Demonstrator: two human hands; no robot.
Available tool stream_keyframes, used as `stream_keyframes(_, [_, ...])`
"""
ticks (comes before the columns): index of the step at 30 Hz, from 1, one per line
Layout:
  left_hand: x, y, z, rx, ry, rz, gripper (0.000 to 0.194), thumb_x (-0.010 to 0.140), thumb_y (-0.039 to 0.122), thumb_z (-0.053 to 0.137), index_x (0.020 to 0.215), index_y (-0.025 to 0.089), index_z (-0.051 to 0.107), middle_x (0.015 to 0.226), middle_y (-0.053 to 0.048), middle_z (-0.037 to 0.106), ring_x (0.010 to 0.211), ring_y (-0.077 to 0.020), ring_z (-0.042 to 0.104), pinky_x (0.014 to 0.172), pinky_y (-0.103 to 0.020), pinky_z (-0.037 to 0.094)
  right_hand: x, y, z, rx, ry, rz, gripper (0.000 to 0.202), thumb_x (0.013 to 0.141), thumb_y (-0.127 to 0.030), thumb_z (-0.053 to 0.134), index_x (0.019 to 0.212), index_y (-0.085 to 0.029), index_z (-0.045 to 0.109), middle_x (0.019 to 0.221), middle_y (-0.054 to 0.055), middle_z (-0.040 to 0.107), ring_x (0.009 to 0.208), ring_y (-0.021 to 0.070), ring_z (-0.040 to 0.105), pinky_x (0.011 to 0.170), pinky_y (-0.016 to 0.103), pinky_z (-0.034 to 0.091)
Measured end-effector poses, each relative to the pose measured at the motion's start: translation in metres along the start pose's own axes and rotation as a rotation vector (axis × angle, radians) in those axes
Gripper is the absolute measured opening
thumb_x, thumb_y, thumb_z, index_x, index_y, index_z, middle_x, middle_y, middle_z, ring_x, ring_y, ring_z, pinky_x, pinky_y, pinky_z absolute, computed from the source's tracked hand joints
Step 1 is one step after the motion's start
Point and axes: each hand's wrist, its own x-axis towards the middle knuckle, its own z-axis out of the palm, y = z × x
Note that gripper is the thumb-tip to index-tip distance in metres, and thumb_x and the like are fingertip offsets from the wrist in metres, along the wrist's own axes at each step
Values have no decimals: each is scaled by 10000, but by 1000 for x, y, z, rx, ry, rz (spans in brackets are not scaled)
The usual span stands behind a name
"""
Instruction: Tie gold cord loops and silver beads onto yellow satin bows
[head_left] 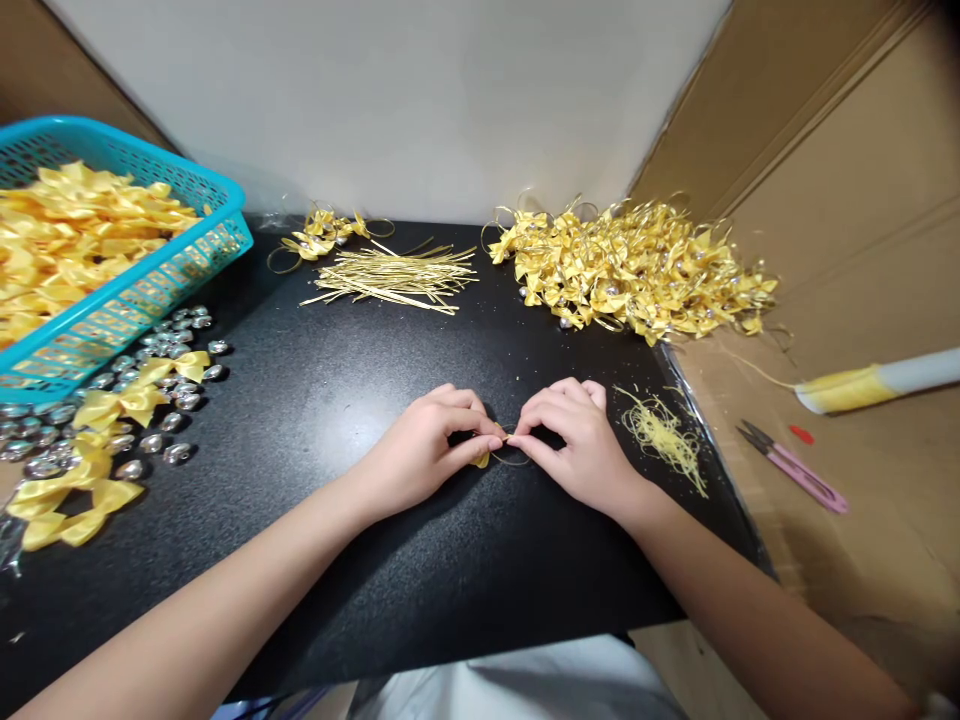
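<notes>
My left hand (431,443) and my right hand (574,440) meet fingertip to fingertip low over the black table. The left thumb and forefinger are closed on a yellow ribbon bow (482,460), mostly hidden under the fingers. Between both pinches runs a thin gold cord (512,461), curving in a loop below the fingertips. My right thumb and forefinger pinch the cord close to the bow. Whether a bell is attached to this bow cannot be seen.
A turquoise basket (217,245) of yellow bows stands left, beside silver bells (176,453). Gold cords (397,277) lie at the back, with finished-looking bows (622,265) heaped right. Thread scraps (664,435), pink thread snips (799,470) and a thread spool (847,388) lie right.
</notes>
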Motion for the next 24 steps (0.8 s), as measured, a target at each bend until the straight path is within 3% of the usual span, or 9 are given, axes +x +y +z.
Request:
stream_keyframes(4, [1,-3,0,-98,41,6,131,868,312,647,865,247,760,767,5,686,777,-127,591,786,-267,436,1,-2,1,8,8,1,164,876,-281,665,731,-215,625,824,-37,704,847,157,557,835,360,247])
stream_keyframes(11, [3,-7,1,-151,105,-25,193,847,383,663,780,237,770,734,-11,696,744,-133,592,738,-266,439,0,-3,2,54,85,-4,149,859,-230,663,723,-213,605,832,-32,705,847,160,571,856,365,277])
stream_keyframes(16, [3,-5,1,-211,208,-54,222,836,380,672,717,214,761,677,-7,671,693,-124,558,691,-260,409,1,-3,0,121,30,49,161,771,-276,746,852,-226,617,978,-2,716,961,193,587,877,366,327])
stream_keyframes(20, [2,2,0,-164,292,21,263,835,402,670,676,208,749,650,-8,661,668,-119,547,676,-264,400,2,-5,-1,88,28,40,256,750,-338,773,961,-245,660,1043,17,708,1010,209,575,902,383,347])
stream_keyframes(24, [0,9,1,-114,356,137,239,842,370,671,677,215,746,630,2,653,646,-108,542,668,-258,407,3,-10,1,114,23,12,131,811,-321,728,924,-258,705,1012,7,720,990,195,572,893,378,364])
